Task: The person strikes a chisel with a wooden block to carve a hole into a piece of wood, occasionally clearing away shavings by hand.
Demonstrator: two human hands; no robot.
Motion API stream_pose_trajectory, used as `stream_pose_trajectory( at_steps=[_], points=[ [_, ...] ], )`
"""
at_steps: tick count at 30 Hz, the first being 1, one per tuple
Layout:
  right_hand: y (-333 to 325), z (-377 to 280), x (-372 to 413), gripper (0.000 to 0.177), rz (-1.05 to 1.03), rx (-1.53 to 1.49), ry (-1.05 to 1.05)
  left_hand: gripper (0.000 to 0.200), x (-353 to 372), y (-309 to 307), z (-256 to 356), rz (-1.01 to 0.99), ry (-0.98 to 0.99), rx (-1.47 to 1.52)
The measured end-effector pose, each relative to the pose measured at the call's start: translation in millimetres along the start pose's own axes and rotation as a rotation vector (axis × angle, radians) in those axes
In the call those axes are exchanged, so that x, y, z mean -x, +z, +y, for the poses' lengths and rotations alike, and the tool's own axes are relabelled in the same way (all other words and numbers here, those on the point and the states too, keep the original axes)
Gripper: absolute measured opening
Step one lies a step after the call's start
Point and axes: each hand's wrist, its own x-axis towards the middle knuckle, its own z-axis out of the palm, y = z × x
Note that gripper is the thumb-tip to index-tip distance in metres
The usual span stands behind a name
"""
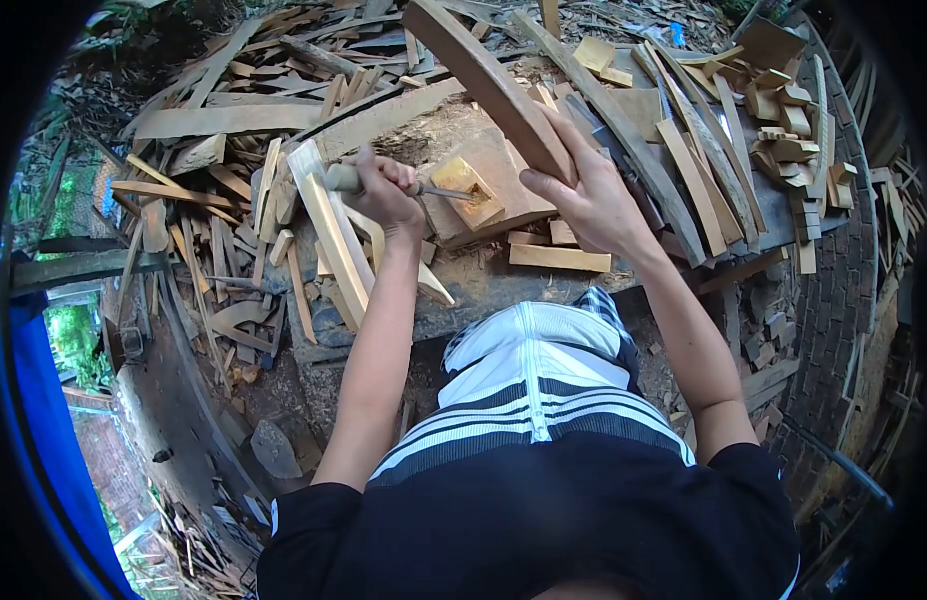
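Observation:
My left hand is closed around the handle of a chisel. Its metal blade points right, and the tip meets a dark notch in a small yellowish wood block. That block lies on a larger, flat wooden block on the workbench. A long, thick wooden bar is gripped near its lower end by my right hand, its far end raised up and to the left. My right thumb lies along the bar; some of the other fingers are hidden behind it.
Two pale wood strips lean at the bench's left. Short offcuts lie near its front edge. Long curved slats and stacked cut pieces cover the right side. Scrap wood is heaped behind and left.

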Motion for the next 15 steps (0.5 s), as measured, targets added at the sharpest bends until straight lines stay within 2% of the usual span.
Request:
stream_pose_trajectory(
  at_steps=[2,7,9,11,13,15],
  points=[
    [0,0,4,0.074,0.001,0.003,0.014,0.023,7,12,-6,-0.116,0.052,-0.043],
    [-4,-4,6,0.075,-0.053,-0.031,0.089,0.020,21,24,-12,-0.293,0.046,-0.157],
    [-4,-4,5,0.076,-0.063,-0.016,0.093,0.020,26,26,-12,-0.428,0.049,-0.267],
    [-4,-3,4,0.076,-0.066,-0.025,0.082,0.021,26,21,-19,-0.445,0.021,-0.316],
    [-6,-5,3,0.076,-0.068,-0.034,0.068,0.018,22,16,-27,-0.635,0.204,-0.572],
    [-14,-17,0,0.076,-0.132,-0.026,0.100,0.018,22,16,-32,-0.648,0.195,-0.575]
  ],
)
